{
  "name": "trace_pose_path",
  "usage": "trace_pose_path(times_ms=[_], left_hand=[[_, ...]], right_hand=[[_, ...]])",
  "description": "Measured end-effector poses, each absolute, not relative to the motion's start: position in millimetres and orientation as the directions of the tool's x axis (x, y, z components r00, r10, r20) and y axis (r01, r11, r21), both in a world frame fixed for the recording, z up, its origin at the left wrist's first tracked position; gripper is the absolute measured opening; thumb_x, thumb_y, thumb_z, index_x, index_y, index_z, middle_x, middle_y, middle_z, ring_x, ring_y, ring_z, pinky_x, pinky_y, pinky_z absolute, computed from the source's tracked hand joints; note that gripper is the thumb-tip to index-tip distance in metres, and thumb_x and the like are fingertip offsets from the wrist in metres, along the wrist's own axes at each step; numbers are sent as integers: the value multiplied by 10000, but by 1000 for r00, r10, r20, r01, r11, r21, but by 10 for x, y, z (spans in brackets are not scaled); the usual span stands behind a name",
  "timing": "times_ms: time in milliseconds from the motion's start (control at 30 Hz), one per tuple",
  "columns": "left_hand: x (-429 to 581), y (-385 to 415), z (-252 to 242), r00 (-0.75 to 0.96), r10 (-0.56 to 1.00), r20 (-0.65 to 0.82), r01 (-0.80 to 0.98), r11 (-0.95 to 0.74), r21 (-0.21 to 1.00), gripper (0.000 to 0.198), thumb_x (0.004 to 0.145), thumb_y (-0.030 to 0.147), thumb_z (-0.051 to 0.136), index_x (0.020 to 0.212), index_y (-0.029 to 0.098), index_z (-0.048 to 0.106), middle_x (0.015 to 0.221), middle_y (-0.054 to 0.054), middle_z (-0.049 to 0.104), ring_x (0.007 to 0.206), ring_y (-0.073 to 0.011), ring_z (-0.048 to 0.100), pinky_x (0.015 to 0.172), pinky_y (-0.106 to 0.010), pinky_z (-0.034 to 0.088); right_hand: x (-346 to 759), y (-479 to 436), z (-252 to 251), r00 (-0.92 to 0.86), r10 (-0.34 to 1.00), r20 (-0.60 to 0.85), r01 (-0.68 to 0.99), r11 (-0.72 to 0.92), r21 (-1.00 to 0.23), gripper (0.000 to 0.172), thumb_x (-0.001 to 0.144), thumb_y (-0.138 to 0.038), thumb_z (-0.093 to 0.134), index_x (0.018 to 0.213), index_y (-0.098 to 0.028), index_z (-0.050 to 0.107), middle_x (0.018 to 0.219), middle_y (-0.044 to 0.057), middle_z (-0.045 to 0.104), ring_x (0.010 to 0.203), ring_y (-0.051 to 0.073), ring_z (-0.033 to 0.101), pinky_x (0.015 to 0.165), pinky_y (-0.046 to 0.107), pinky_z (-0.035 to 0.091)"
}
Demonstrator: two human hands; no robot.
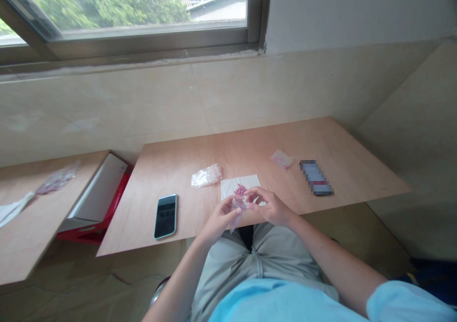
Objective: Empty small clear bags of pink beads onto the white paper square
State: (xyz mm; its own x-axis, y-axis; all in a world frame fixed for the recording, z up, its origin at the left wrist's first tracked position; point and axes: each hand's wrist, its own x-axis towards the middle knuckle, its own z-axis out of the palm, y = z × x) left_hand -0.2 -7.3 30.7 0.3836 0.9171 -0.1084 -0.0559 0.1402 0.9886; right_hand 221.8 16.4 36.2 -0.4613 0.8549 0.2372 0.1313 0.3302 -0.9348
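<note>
My left hand (222, 216) pinches a small clear plastic bag (235, 216) at the table's front edge. Close to the bag's right side is my right hand (269, 206), its thumb and fingertips brought together; whatever lies between them is too small to tell. Just beyond both hands, a white sheet (231, 185) lies on the table, partly covered by my fingers. A little heap of pinkish-red beads (240, 189) rests on that sheet. To its upper left is a stack of clear plastic bags (207, 176).
A phone (166, 216) lies left on the wooden table (193, 153), and a blurred phone-like device (316, 177) lies right. Near it is a small bag with pinkish contents (282, 159). A second table (21, 179) stands left, a red crate (116, 203) between the tables.
</note>
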Motion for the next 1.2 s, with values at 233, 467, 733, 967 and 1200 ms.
trace_pose_path(times_ms=[233,467,733,967,1200], left_hand=[[-490,270,281,263,965,-1,568,-154,808,464,850,459,707,1246,230,625,1208,-92,668,951,-226,652,827,-345,505],[-489,614,285,464,883,74,829,-463,313,420,839,388,713,1218,221,639,1159,-129,673,1044,-300,639,882,-390,476],[-317,777,295,582,813,-2,808,-578,116,373,797,372,763,1104,186,663,1180,-197,615,1130,-391,555,941,-484,395],[-268,845,297,612,791,-10,787,-608,102,398,788,389,769,1111,179,669,1164,-188,607,1149,-386,528,979,-493,361],[-469,882,341,398,915,-62,615,-216,758,520,841,527,683,1244,199,653,1190,-133,664,1073,-306,619,955,-443,464]], right_hand=[[2291,411,-120,-258,922,287,516,383,-766,547,866,-331,691,1370,-210,515,1338,146,587,1275,291,552,1090,490,453],[1922,528,-485,-395,876,276,634,477,-608,767,870,-374,672,1540,-172,357,1588,179,363,1525,321,232,1227,554,255],[1761,529,-589,-431,870,239,731,492,-473,705,989,-458,495,1577,-121,303,1650,158,255,1553,305,151,1266,542,122],[1754,527,-578,-421,872,250,743,490,-456,700,987,-467,490,1567,-110,327,1646,152,268,1553,297,155,1272,524,94],[1794,547,-532,-403,884,239,717,467,-517,741,966,-433,527,1583,-105,280,1635,173,288,1544,295,187,1269,518,124]])
